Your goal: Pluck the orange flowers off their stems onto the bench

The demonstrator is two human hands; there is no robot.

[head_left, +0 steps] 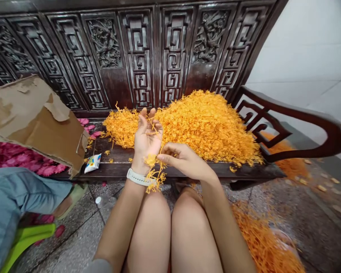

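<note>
My left hand (148, 138) is turned palm up in front of the bench, its fingers loosely curled around a thin orange strand that crosses them. A cluster of orange artificial flower pieces (156, 182) dangles by its wrist, over a pale watch band (138, 177). Just to the right, my right hand (184, 161) pinches the orange strand between thumb and forefinger; its other fingers are folded under. Behind both hands lies a large heap of orange artificial flower pieces (204, 127) on the dark wooden bench (122, 154).
At left a torn cardboard box (45, 129) stands beside pink artificial flowers (19, 157). A small white packet (93, 163) rests on the bench. Another person's jeans-clad leg (25, 197) is at lower left. Orange strands (261, 235) are piled at lower right. A curved armrest (307, 121) ends the bench.
</note>
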